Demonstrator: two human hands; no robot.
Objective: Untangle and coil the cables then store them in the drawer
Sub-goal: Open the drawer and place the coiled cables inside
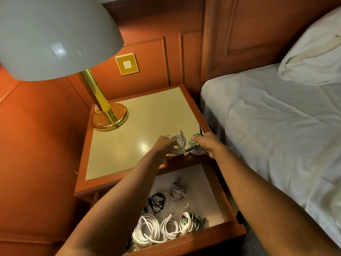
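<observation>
My left arm covers the drawer's [224,195] near left corner, so the coils at 7 o'clock are cut off by it and by the drawer front. My right fingers [198,140] are mostly hidden behind the hand itself. The plug ends that stick up from the two coils I hold are too small to tell apart. The lamp [55,37] fills the view at 10 o'clock, its shade cropped by the frame, its brass foot on the cream worktop [140,115] of the nightstand. Behind it runs red-brown wood panelling with a brass switch plate [127,64] at 12 o'clock. The bed [276,117] with a white sheet and a pillow [313,52] lies at 2 to 3 o'clock. On the near edge of the worktop my left hand [163,146] curls its fingers round a white coil [179,144], which lies at 3 o'clock of that hand. Just beside it my right hand [208,143] grips a green coil [195,145], at 9 o'clock of that hand. The two coils almost touch. Below them, at 6 o'clock, the open drawer holds several white coils [147,230], a black coil [156,202] and a green and white coil [191,220].
</observation>
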